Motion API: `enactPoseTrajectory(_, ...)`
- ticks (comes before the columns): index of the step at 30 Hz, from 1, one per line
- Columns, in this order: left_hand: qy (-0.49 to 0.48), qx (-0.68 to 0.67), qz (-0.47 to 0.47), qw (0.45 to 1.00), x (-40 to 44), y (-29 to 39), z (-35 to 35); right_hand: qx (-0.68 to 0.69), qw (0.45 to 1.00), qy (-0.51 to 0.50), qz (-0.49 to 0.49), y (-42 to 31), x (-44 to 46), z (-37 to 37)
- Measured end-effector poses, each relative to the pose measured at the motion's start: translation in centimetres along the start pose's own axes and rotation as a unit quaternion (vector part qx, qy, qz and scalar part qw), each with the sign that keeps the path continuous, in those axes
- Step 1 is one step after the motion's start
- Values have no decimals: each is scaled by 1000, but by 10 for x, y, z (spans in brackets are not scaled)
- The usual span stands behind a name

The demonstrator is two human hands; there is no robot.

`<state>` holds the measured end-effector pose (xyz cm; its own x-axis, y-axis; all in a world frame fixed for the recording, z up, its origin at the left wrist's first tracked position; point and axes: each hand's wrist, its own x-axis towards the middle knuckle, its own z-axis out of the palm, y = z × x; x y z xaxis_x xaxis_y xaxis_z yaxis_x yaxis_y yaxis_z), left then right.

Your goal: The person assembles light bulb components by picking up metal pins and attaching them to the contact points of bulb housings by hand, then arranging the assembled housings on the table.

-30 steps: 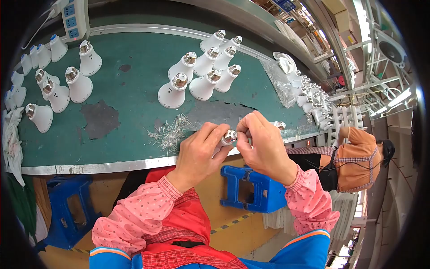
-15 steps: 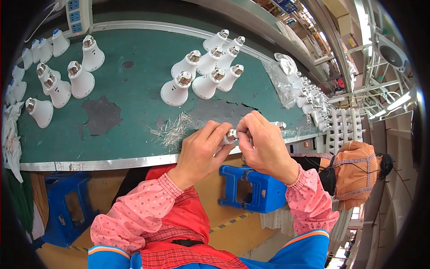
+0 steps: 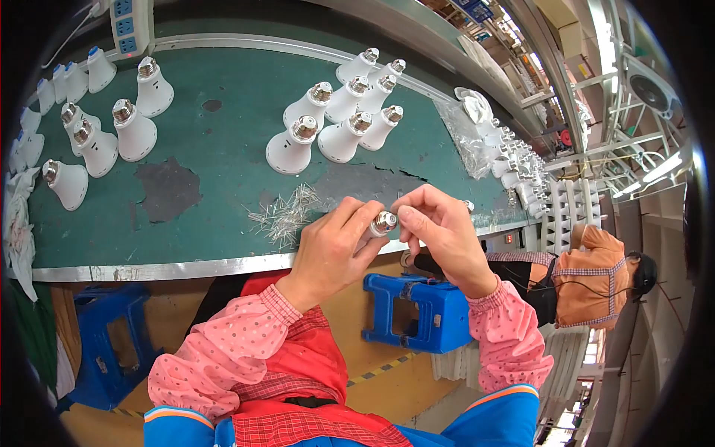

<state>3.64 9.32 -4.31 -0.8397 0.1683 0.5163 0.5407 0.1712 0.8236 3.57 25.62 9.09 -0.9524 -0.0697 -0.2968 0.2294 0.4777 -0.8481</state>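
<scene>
My left hand [image 3: 332, 249] is wrapped round a white light bulb [image 3: 385, 223], its silver screw cap pointing up and to the right. Most of the bulb's body is hidden by the fingers. Just right of the cap, my right hand [image 3: 445, 237] has thumb and forefinger drawn together in a pinch; anything between them is too small to make out. Beside my left hand, a loose heap of thin metal pins [image 3: 289, 214] lies on the green bench mat [image 3: 238, 141]. Beyond it several white bulbs [image 3: 289, 153] stand with their caps upward.
More bulbs [image 3: 136, 135] stand at the left, some with blue tips. A power strip [image 3: 124, 28] is at the back left. Many bulbs and a plastic bag [image 3: 465, 138] crowd the right end. Blue stools [image 3: 424, 313] are below the bench edge; a person in orange [image 3: 590, 277] is at the right.
My right fingers have drawn back slightly from the bulb's cap, which now shows more fully. My left hand keeps its hold on the bulb.
</scene>
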Motion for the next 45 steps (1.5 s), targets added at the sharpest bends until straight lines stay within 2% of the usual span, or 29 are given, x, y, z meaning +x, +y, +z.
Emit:
enactPoseTrajectory(4, -6, 7, 1, 1000, 0, -1, 0, 69, 998, -7, -13, 11, 4, 4)
enactPoseTrajectory(10, -6, 8, -4, 1000, 0, 1, 0, 51, 998, 7, -40, 16, 0, 8)
enactPoseTrajectory(16, -6, 4, -3, 1000, 0, -1, 1, -30, 989, 45, -137, 25, -1, 17)
enactPoseTrajectory(20, -2, 3, -4, 1000, 1, 0, 2, 45, 997, 23, -58, 27, 3, 9)
enactPoseTrajectory(25, 20, 27, -13, 999, 6, 1, 9, 173, 982, 51, -60, 37, 6, 11)
enactPoseTrajectory(30, 11, 102, -65, 993, 9, 8, 16, 181, 978, 88, -60, 50, -3, 6)
enactPoseTrajectory(33, 15, 82, -34, 996, 10, 13, 9, 180, 977, 98, -51, 60, -9, 4)
enactPoseTrajectory(36, -10, 21, -3, 1000, 11, 11, -2, 195, 975, 100, -46, 69, -12, 3)
enactPoseTrajectory(39, -50, 29, 40, 998, 11, 1, -5, 209, 973, 92, -36, 76, -12, 4)
enactPoseTrajectory(42, -62, -28, -31, 997, 10, 3, 2, 223, 970, 90, -30, 82, -11, 6)
enactPoseTrajectory(45, -44, -30, -39, 998, 17, 10, 12, 236, 966, 103, -36, 90, -15, 6)
